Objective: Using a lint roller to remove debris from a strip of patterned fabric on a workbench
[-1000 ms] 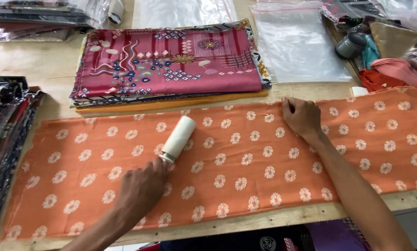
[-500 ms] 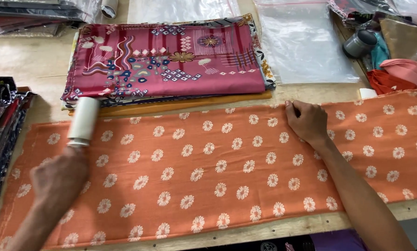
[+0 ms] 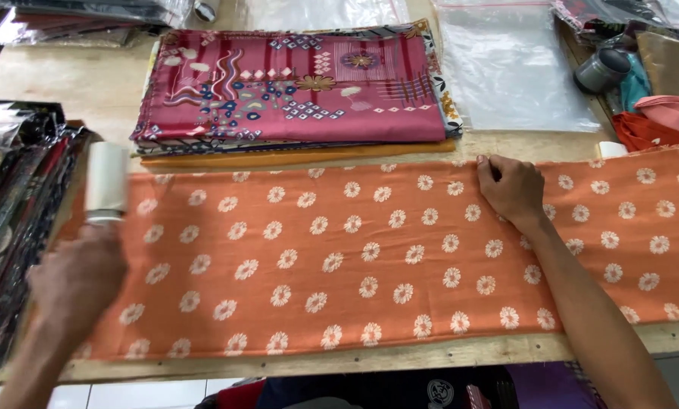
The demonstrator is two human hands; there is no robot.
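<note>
Orange cloth (image 3: 400, 257): long strip printed with white flowers, spread flat along the near edge of the wooden bench (image 3: 44, 76), running from 9 o'clock to 3 o'clock.

Lint roller (image 3: 106, 180): white cylinder, at the cloth's 9 o'clock end, lying on its edge and blurred.

Left hand (image 3: 78, 284): fingers closed around the roller's handle, at 8 o'clock of the cloth; blurred.

Right hand (image 3: 512, 189): fingers together, palm down, pressing the cloth at its far edge, about 1 o'clock from the cloth's middle.

Folded cloths (image 3: 294, 91): stack topped by a magenta patterned piece, just beyond the orange cloth at 12 o'clock.

Clear plastic bags (image 3: 506, 68): flat on the bench at 1 o'clock.

Dark packaged goods (image 3: 14, 197): stacked at 9 o'clock, beside the roller.

Grey cylindrical container (image 3: 601, 70): at 2 o'clock, among red and teal fabrics.
</note>
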